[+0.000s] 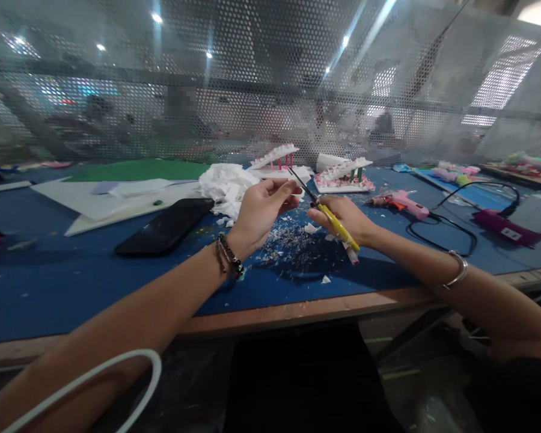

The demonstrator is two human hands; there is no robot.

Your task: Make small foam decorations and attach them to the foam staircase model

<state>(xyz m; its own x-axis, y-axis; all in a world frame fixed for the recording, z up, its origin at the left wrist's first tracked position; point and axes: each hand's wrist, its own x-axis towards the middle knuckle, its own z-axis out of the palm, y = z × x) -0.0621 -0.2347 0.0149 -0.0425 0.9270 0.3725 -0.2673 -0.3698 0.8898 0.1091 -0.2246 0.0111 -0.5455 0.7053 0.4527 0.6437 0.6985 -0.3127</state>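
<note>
My right hand (347, 218) grips yellow-handled scissors (325, 211), blades pointing up and left toward my left hand. My left hand (261, 207) is raised above the blue table (72, 282) with its fingers pinched together near the blade tips; what it pinches is too small to make out. Below both hands lies a scatter of small white and grey paper shavings (293, 243). A beaded bracelet circles my left wrist and a silver bangle my right.
A black phone (165, 227) lies left of my hands. Crumpled white paper (225, 185), white sheets (112, 198) and two white foam models (342, 174) sit behind. A pink glue gun (403, 203) with black cable lies right. A perforated screen backs the table.
</note>
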